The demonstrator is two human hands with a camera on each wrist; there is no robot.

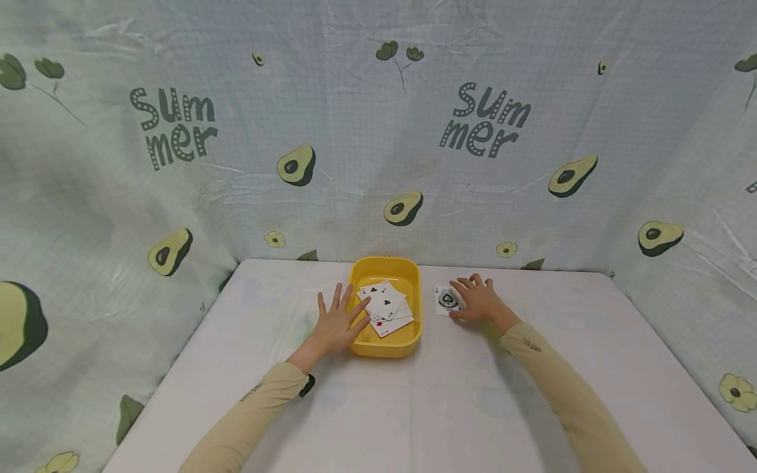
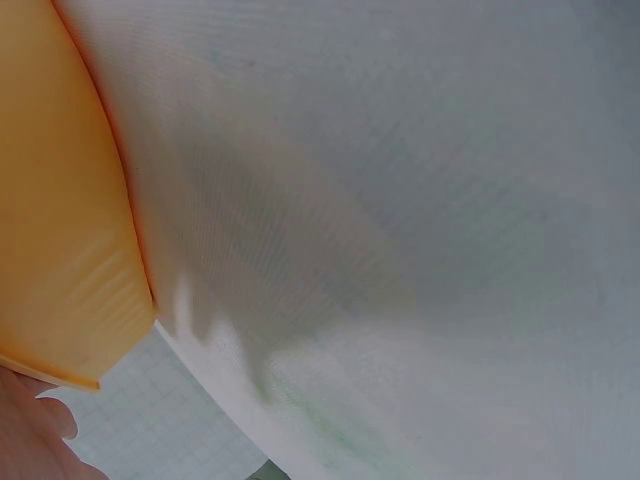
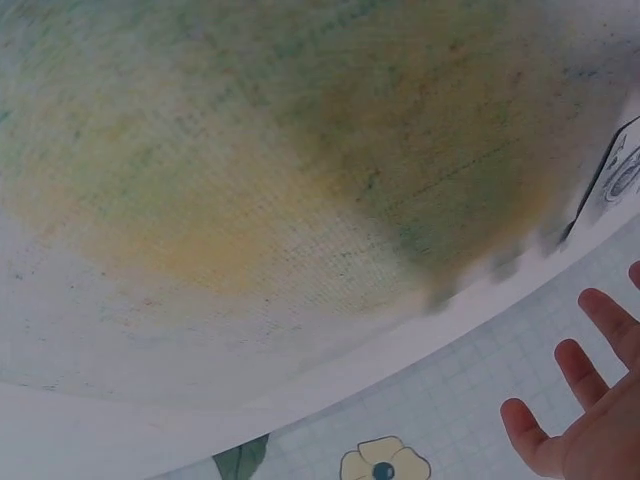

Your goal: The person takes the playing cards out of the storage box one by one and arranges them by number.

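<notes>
Head view: a shallow yellow plastic tray [image 1: 386, 268], rounded-rectangular with a smooth rim, sits at the far middle of a white cloth-covered table [image 1: 414, 407]. Inside it lies a loose fan of glossy white playing cards [image 1: 386, 307], face up; black club pips and some red pips are readable.

A small stack of playing cards [image 1: 445, 299] with an ornate black spade on top lies flat on the cloth just right of the tray, apart from it.

The cloth shows a fine woven texture in both wrist views. The table is enclosed on three sides by a pale gridded fabric backdrop [image 1: 378, 131], creased, printed with avocados, small flowers and the word "Summer".

The left hand [image 1: 338, 322] lies palm down, fingers spread and straight, against the tray's left rim, the forefinger reaching over it toward the fanned cards. It grips nothing.

The right hand [image 1: 478, 299] rests on the stack's right edge, fingers loosely bent over it; whether it pinches the cards cannot be told. Both sleeves are beige.
</notes>
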